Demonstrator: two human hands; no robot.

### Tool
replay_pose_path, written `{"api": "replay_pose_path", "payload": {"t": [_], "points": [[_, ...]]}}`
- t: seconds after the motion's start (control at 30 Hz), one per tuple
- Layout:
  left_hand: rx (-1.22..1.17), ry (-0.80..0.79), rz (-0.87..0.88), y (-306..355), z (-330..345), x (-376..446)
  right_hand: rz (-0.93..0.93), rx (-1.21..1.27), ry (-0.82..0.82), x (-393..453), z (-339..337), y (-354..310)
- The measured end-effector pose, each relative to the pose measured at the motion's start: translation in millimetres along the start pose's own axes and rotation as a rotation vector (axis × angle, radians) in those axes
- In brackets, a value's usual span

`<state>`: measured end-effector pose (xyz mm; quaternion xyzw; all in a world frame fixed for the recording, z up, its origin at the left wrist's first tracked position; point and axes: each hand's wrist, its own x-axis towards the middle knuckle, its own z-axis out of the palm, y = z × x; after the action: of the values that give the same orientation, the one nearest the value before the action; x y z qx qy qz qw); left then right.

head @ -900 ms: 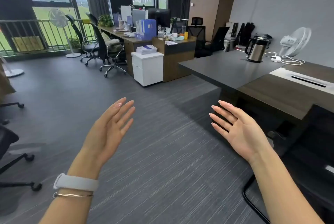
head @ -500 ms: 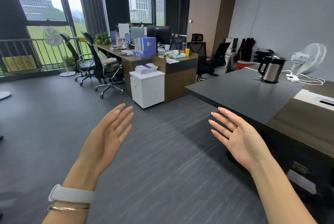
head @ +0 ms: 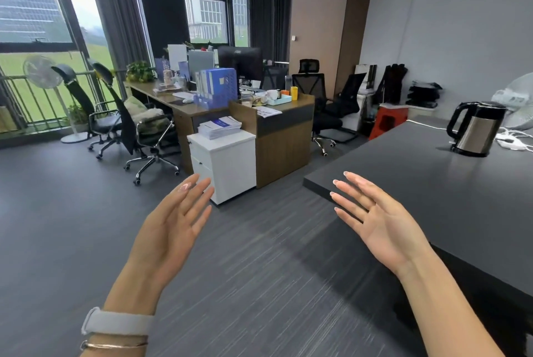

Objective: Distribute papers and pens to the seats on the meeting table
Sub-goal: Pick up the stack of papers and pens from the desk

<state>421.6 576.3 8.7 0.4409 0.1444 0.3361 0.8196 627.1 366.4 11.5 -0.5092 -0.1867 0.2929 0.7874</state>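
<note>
Both hands are raised in front of the person, palms turned toward each other and holding nothing. The left hand [head: 170,227] has its fingers straight and close together, tips up and slightly rightward; its wrist carries a smooth white band [head: 115,323] and, just below that, a thin metal bangle [head: 114,345]. The right hand [head: 380,221] has its fingers straight but fanned a little apart, tips angled up and to the left.

The dark matte table [head: 432,183], flat with a sharp square edge, lies behind and to the right of the right hand; that hand's fingertips overlap the near corner in view, but whether they touch it cannot be told. Far beyond the right hand, on the table's far end, stands a brushed-steel kettle [head: 474,129] with a black handle and lid, with white cables [head: 510,140] coiled just beside it.

Under both hands runs grey carpet [head: 259,270] with a fine streaked weave. Beyond the left hand's fingertips stands a boxy white drawer cabinet [head: 225,166] bearing a stack of printed papers [head: 220,127], the nearest paper in sight, well apart from either hand. No pen can be made out. The cabinet stands against a wood-grain desk [head: 285,137] crowded with blue file boxes [head: 216,82] and a dark monitor [head: 239,61]. Farther left of the left hand are black mesh chairs [head: 138,131] on chrome wheeled bases.
</note>
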Motion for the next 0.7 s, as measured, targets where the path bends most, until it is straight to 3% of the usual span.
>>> {"api": "replay_pose_path", "payload": {"t": [0.37, 0.7], "points": [[-0.002, 0.004, 0.018, 21, -16, 356, -0.006, 0.041, -0.076, 356, 43, -4], [0.013, -0.032, -0.081, -3, -68, 699, -0.003, 0.070, 0.034, 678, 68, 38]]}}
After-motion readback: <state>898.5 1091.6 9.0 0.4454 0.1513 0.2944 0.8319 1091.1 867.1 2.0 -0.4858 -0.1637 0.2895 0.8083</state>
